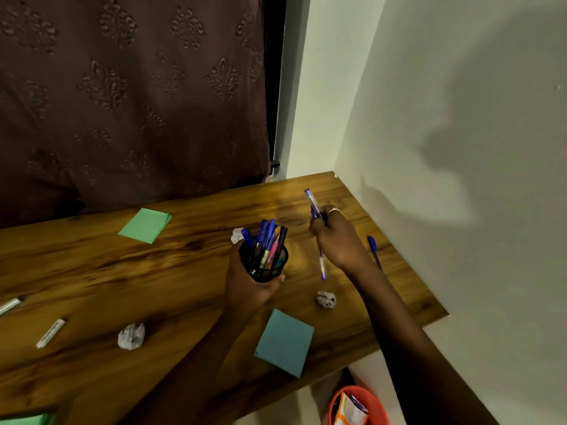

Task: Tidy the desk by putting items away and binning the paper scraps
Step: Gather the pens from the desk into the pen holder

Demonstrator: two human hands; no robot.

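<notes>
Desk point(92, 271); left hand point(245, 286) tight around mesh cup point(264, 271) of pens point(270, 237), right hand point(340, 240) tight around blue pens point(312, 200); wrappers point(349, 409) in orange bin point(378, 407).

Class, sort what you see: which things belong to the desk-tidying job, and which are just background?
Belongs: mesh pen holder in left hand, pen in right hand, loose pen, crumpled paper balls, green pad, blue pad, orange bin.
Just there: curtain, wall.
</notes>
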